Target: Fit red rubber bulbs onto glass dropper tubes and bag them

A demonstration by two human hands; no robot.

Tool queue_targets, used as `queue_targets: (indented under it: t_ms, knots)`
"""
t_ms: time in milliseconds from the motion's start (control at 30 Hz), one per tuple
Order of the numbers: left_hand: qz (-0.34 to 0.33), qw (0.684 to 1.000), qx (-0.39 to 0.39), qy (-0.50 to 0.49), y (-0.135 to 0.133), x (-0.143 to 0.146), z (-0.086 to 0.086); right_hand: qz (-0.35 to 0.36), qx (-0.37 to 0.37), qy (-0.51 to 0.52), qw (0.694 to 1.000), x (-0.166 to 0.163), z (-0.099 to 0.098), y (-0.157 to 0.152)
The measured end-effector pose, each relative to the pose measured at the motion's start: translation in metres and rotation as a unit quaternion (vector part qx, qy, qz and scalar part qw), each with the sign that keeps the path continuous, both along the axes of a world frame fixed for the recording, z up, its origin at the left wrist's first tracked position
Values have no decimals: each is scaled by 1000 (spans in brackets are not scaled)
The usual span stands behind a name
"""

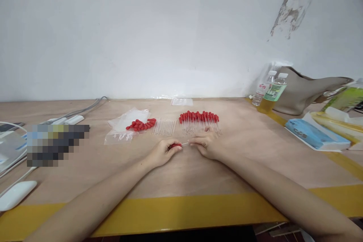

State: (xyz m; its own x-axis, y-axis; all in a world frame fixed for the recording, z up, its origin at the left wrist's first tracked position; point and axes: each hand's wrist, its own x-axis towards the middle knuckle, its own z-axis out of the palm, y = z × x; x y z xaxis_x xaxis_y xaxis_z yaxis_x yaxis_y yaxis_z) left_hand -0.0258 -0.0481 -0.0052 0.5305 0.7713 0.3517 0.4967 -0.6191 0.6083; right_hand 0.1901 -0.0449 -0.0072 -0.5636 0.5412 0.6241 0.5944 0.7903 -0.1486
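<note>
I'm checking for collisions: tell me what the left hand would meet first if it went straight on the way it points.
The left hand, with the red bulb it holds, would probably meet the right hand first, along the thin tube between them; exact depth is unclear.

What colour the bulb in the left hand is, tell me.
The bulb is red; the head view shows it.

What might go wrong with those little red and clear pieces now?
The thin clear tube between the left hand and right hand might bend or snap if squeezed hard. The right hand, close to the row of red-topped tubes, might nudge some askew. The loose red bulbs could roll if bumped.
</note>
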Motion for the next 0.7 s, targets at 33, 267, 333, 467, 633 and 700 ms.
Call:
queue_targets:
  t_ms: [33,267,333,467,633,700]
  knots:
    - [4,1000,12,4,0,0,0,-10,12,-5,1000,-1,0,-1]
    - [6,994,105,22,0,0,-1,-40,16,-14,999,-10,0,-8]
    - [0,994,109,17,-2,0,-2,-47,-1,-17,999,-11,0,-10]
    - [-23,993,113,31,-4,1,-1,-52,-34,-39,997,-14,1,-13]
    - [-33,989,136,43,-5,0,0,-66,-79,-60,993,-19,0,-15]
    - [-39,987,147,45,-3,0,-1,-69,-100,-66,990,-19,0,-14]
